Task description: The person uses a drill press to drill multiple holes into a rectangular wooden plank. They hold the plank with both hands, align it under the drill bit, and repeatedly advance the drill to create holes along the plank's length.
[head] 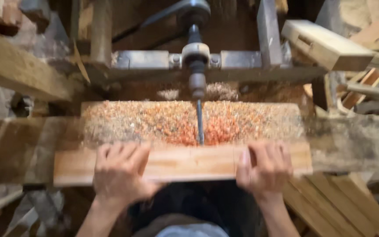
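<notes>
Below, left hand [119,173] and right hand [265,169] gripping wooden board [189,163], drill bit [199,123] over sawdust [163,120]

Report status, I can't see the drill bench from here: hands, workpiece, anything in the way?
Left hand and right hand both gripping wooden plank. Drill bit at plank's far edge. Sawdust heaped behind it.

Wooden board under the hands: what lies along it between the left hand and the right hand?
In the head view, only bare board lies between the left hand and right hand; the drill bit meets its far edge there.
</notes>
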The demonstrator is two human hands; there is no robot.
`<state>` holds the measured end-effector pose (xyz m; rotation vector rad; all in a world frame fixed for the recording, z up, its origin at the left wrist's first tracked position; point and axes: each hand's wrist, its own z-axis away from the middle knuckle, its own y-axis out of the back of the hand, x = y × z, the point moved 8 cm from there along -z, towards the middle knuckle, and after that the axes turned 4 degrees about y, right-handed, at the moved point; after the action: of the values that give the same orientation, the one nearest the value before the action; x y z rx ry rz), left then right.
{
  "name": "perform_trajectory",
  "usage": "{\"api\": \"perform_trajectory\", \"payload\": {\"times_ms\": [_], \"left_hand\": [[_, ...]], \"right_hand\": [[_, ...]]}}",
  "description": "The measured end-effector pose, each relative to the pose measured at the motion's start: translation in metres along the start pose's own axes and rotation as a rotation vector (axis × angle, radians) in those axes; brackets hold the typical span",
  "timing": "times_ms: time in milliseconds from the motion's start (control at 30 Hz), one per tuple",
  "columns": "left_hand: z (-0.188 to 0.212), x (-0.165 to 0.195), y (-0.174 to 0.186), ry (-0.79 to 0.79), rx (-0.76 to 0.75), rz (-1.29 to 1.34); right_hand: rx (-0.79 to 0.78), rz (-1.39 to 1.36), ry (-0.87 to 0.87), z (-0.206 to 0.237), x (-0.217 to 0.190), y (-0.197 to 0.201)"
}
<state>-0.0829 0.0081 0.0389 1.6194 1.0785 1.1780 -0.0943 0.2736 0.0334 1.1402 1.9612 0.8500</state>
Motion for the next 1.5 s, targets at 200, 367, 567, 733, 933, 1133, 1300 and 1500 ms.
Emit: {"api": "perform_trajectory", "payload": {"times_ms": [200, 367, 567, 733, 933, 1133, 1300, 1500], "left_hand": [[0.011, -0.002, -0.004, -0.016, 0.021, 0.021], [0.041, -0.004, -0.008, -0.069, 0.087, 0.018], [0.104, -0.006, -0.021, -0.116, 0.432, -0.09], [0.112, -0.012, -0.029, -0.119, 0.432, -0.114], [0.089, -0.009, -0.018, -0.091, 0.368, -0.033], [0.061, -0.009, -0.01, -0.044, 0.218, -0.01], [0.046, -0.009, -0.006, -0.049, 0.138, 0.034], [0.033, -0.008, -0.006, -0.016, 0.044, 0.046]], "right_hand": [[-0.021, -0.025, -0.034, 0.016, 0.006, -0.002], [0.054, 0.01, 0.019, 0.05, 0.004, 0.007], [0.33, 0.055, 0.103, 0.1, 0.003, 0.005], [0.326, 0.057, 0.09, 0.11, 0.008, -0.001], [0.248, 0.039, 0.07, 0.09, 0.007, 0.002], [0.16, 0.025, 0.036, 0.06, 0.003, 0.003], [0.062, 0.03, 0.005, 0.047, 0.002, -0.002], [-0.021, 0.009, -0.022, 0.034, 0.004, -0.009]]}}
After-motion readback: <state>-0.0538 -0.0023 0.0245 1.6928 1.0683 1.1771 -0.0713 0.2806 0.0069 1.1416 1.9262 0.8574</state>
